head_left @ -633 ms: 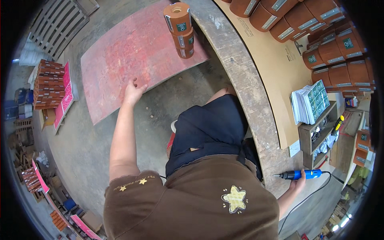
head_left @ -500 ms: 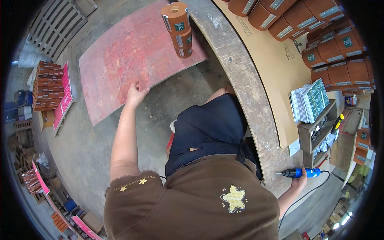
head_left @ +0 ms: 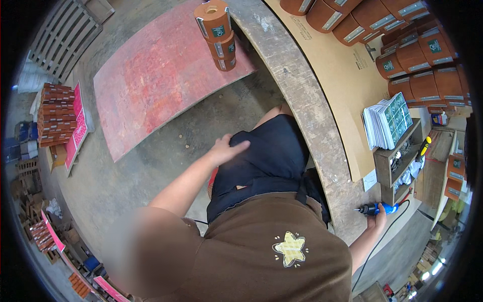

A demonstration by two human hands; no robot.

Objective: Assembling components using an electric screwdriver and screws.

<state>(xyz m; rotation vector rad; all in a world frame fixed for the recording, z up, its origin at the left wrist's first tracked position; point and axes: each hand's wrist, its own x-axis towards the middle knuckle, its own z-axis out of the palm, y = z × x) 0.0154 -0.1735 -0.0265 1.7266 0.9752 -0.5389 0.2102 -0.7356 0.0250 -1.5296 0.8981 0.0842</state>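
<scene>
My right hand (head_left: pixel 377 219) is wrapped round a blue and black electric screwdriver (head_left: pixel 373 208), at the right end of the worn workbench (head_left: pixel 329 146). Its bit points left and a black cord trails from its back end. Over my lap, my left hand (head_left: pixel 226 151) is empty with its fingers apart, at the dark shorts (head_left: pixel 269 143); whether it touches them I cannot tell. To the left of the bench lies a red, scuffed board (head_left: pixel 146 80), with a stack of brown cylinders (head_left: pixel 216 35) with metal strips and green labels at its right edge.
Many more brown cylinders (head_left: pixel 352 30) stand on cardboard (head_left: pixel 342 85) along the bench. Green-and-white label sheets (head_left: pixel 387 121) rest on a small wooden shelf box (head_left: pixel 395 166), with a yellow-handled tool (head_left: pixel 425 146) beside it. A wooden pallet (head_left: pixel 65 40) leans far left, near piled brown pieces (head_left: pixel 56 116).
My left hand has left the edge of the red board and moved right to above my lap. My right hand, still gripping the screwdriver, has shifted slightly up.
</scene>
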